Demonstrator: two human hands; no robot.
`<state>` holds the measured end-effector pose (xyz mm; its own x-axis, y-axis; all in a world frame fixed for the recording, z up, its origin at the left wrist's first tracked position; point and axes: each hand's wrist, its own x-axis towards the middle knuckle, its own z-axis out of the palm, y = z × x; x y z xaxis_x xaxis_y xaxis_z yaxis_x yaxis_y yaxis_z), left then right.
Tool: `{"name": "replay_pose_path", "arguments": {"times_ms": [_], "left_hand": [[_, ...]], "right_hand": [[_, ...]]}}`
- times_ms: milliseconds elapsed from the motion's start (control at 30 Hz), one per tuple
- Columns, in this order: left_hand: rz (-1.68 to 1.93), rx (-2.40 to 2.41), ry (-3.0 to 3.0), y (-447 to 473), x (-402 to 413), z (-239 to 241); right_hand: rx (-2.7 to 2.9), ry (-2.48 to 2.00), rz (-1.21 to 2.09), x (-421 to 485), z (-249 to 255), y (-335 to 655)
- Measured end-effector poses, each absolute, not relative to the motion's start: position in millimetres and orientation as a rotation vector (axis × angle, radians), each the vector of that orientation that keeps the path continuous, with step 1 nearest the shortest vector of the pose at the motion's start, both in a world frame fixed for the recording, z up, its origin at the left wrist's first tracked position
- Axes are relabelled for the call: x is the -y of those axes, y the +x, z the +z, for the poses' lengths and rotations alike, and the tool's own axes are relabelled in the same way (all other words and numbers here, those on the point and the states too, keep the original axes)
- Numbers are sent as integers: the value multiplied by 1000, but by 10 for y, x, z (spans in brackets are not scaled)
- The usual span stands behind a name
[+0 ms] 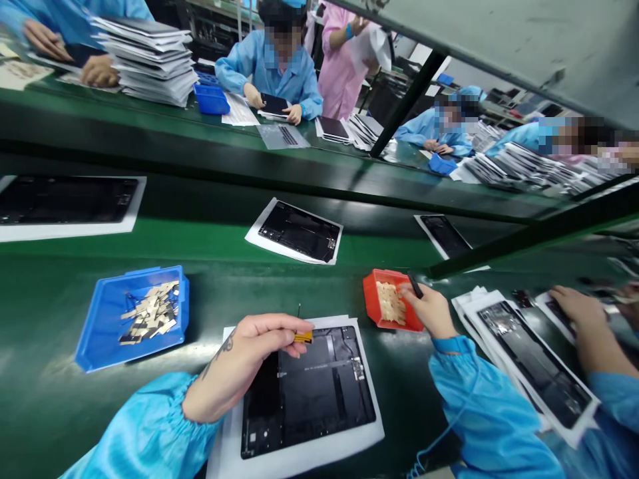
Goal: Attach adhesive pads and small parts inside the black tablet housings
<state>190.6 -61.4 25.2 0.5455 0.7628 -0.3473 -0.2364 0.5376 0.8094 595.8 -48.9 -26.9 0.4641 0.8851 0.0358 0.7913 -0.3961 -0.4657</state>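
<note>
My left hand (252, 356) pinches a small yellow-and-black flat part (303, 336) between thumb and fingertips. Below it lies an opened tablet housing (319, 392), black inside, on a white sheet (372, 426). My right hand (433, 311), with a blue wrist strap, is closed around a slim black tool (415, 285) whose kind I cannot make out. Its fingertips reach over the right side of a red bin (370, 303) holding several small cream-coloured pieces (390, 303).
At left stands a blue bin (94, 326) of small flat parts. Tablet housings (299, 231) lie on sheets along the green belt (210, 243). Stacked housings (536, 362) and another person's hand (579, 313) are at right. A green post (529, 243) slants across. Co-workers sit opposite.
</note>
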Motion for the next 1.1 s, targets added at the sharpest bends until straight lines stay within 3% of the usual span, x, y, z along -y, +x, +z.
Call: {"name": "replay_pose_path", "arguments": {"times_ms": [500, 767, 900, 1100], "left_hand": [[671, -755, 787, 1912, 626, 234], [679, -735, 733, 1955, 612, 190], [692, -733, 701, 1952, 578, 177], [707, -748, 673, 1951, 523, 181]], "right_hand": [[1205, -1838, 547, 662, 35, 5529], [1394, -1135, 955, 840, 306, 4327], [1402, -989, 1168, 865, 316, 4096], [1790, -989, 940, 850, 386, 4115]]}}
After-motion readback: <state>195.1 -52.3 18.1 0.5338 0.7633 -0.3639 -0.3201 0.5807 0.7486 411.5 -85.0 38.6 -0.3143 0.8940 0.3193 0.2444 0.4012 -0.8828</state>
